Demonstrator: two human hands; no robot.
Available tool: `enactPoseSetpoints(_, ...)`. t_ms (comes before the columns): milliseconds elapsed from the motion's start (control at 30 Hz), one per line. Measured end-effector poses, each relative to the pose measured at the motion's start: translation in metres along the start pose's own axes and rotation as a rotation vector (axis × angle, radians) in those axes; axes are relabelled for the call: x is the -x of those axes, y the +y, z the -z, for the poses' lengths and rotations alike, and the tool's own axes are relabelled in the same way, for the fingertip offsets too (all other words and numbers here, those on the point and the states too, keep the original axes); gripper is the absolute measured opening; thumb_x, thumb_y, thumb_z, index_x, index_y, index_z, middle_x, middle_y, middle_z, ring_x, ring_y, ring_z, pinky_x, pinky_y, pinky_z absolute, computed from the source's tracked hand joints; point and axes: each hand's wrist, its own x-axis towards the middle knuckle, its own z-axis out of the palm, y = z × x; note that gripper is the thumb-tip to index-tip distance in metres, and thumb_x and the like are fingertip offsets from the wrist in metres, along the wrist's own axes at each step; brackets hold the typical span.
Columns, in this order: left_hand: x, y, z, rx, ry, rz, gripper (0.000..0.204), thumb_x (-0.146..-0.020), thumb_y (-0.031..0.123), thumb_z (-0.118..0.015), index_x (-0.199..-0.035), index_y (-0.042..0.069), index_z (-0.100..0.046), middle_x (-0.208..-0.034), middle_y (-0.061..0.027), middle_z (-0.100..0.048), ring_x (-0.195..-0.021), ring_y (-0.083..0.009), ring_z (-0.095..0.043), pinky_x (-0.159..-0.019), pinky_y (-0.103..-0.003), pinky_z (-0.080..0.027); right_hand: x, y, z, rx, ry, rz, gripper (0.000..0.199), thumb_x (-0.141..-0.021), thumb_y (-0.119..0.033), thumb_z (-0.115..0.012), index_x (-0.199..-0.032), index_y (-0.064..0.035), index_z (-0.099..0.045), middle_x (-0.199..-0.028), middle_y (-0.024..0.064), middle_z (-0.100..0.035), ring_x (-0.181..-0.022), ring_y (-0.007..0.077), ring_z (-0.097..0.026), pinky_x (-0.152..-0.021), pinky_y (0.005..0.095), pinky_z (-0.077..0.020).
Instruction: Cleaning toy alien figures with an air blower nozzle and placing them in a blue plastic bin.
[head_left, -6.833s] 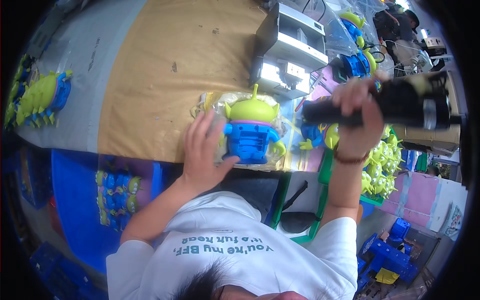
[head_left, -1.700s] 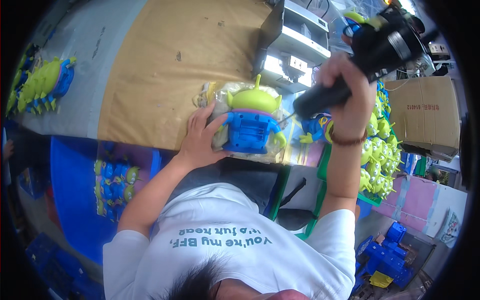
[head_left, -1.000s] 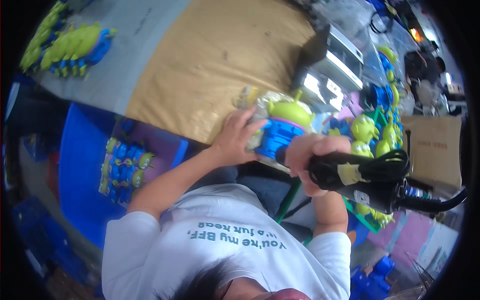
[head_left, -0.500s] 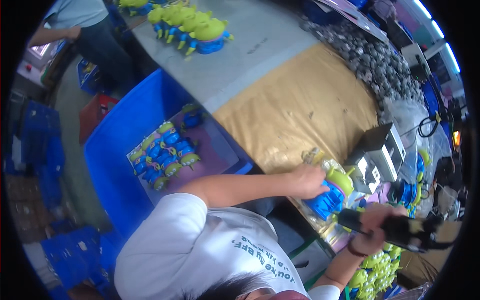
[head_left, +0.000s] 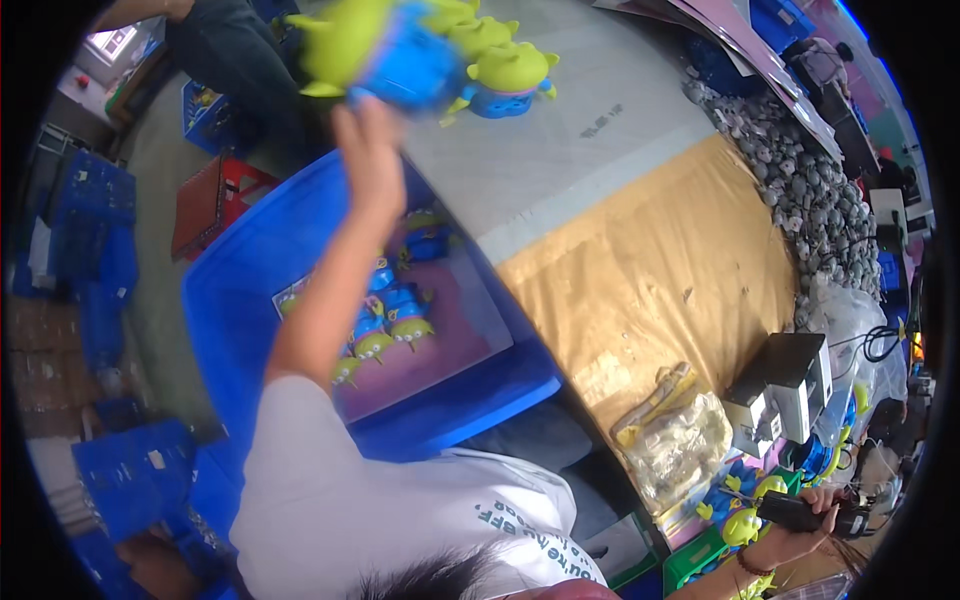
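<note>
My left hand [head_left: 374, 160] reaches to the far left, blurred, its fingers closed on a large green-and-blue alien toy figure [head_left: 410, 62]. That figure is above the near edge of the grey tabletop, by a row of similar alien figures [head_left: 510, 75]. At the lower right, my right hand [head_left: 790, 543] grips a black electric screwdriver [head_left: 790, 511] with a thin shaft pointing left. Beneath and beside this tool lie more alien figures [head_left: 742, 525], partly hidden, near a green crate [head_left: 695, 556]. A clear plastic-wrapped pad [head_left: 680, 450] rests on the bench near its front edge.
A big blue bin [head_left: 240, 270] stands at my left, with a board of small alien figures [head_left: 405, 325] across it. Tan sheeting [head_left: 650, 260] covers the bench. A heap of small grey parts [head_left: 810, 190] and black-and-white boxes [head_left: 785, 385] are to the right. Another person's legs [head_left: 235, 70] show far left.
My left hand has carried the alien figure from the bench front to the far left, over the grey tabletop's edge. My right hand, with the screwdriver, has shifted right and down.
</note>
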Motion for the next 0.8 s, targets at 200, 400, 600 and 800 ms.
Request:
enactPoseSetpoints(200, -0.217, -0.103, 0.049, -0.392, 0.324, -0.011, 0.031, -0.094, 0.019, -0.056, -0.109, -0.008, -0.054, -0.107, -0.0236, -0.062, -0.099, -0.0327, -0.062, -0.085, -0.041, -0.046, -0.012, 0.016, 0.010, 0.232, 0.170, -0.044, 0.020, -0.093, -0.007, -0.057, -0.108, 0.0005, -0.047, -0.084, 0.0044, -0.043, -0.076, 0.0123, -0.045, -0.077, 0.0266, -0.0482)
enactPoseSetpoints(400, -0.288, -0.184, 0.024, -0.480, 0.323, 0.114, 0.028, -0.090, 0.018, -0.060, -0.103, -0.006, -0.064, -0.101, -0.0237, -0.067, -0.097, -0.0353, -0.065, -0.084, -0.042, -0.048, -0.001, 0.002, 0.027, 0.370, 0.217, 0.019, 0.015, -0.095, -0.010, -0.057, -0.102, -0.0002, -0.047, -0.087, 0.0050, -0.046, -0.078, 0.0122, -0.046, -0.078, 0.0252, -0.0486)
enactPoseSetpoints(600, -0.339, -0.259, 0.060, -0.968, -0.147, -0.090, 0.050, -0.083, 0.020, -0.063, -0.131, 0.007, -0.055, -0.123, -0.0202, -0.060, -0.110, -0.0361, -0.059, -0.097, -0.040, -0.044, -0.005, 0.014, 0.014, 0.474, 0.283, 0.003, 0.015, -0.096, -0.012, -0.056, -0.105, -0.0007, -0.051, -0.086, 0.0037, -0.047, -0.076, 0.0114, -0.047, -0.075, 0.0239, -0.0465)
enactPoseSetpoints(800, -0.226, -0.201, 0.071, -0.875, -0.091, -0.408, 0.059, -0.085, 0.014, -0.063, -0.139, 0.003, -0.041, -0.135, -0.0202, -0.050, -0.127, -0.0378, -0.044, -0.107, -0.042, -0.033, -0.013, 0.067, -0.039, 0.412, 0.212, -0.156, 0.014, -0.096, -0.012, -0.055, -0.099, -0.0038, -0.045, -0.083, 0.0026, -0.041, -0.074, 0.0121, -0.042, -0.074, 0.0265, -0.0432)
